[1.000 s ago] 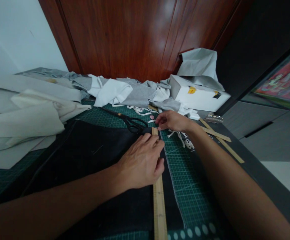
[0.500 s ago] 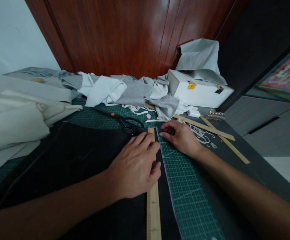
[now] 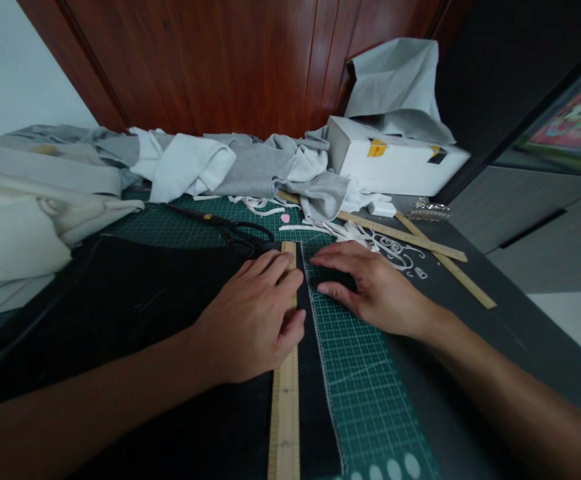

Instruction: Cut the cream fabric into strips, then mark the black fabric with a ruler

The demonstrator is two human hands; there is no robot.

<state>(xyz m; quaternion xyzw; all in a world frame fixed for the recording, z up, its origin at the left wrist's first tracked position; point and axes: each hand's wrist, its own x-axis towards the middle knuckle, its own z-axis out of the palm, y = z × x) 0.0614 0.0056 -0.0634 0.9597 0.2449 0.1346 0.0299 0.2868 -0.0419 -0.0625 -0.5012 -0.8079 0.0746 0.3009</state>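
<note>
A wooden ruler (image 3: 285,407) lies lengthwise on the black fabric (image 3: 170,293), close to its stitched right edge. Curled over the ruler's far part, my left hand (image 3: 253,313) holds it down. My right hand (image 3: 375,283) is beside the fabric's edge over the green cutting mat (image 3: 365,380). Its thumb and fingers are apart with nothing between them. Black scissors (image 3: 230,227) rest just beyond the fabric's far edge, and a small pink piece (image 3: 285,218), perhaps chalk, sits on the mat.
Cream fabric (image 3: 25,213) is heaped at the left, and grey and white cloths (image 3: 250,167) line the back. A white box (image 3: 395,160) stands at the back right. Two crossed wooden strips (image 3: 420,243) and white cord scraps (image 3: 395,247) lie at the right.
My right hand has drawn slightly back from the fabric's edge, and its fingers have spread. My left hand stays on the ruler. The whole view has shifted a little.
</note>
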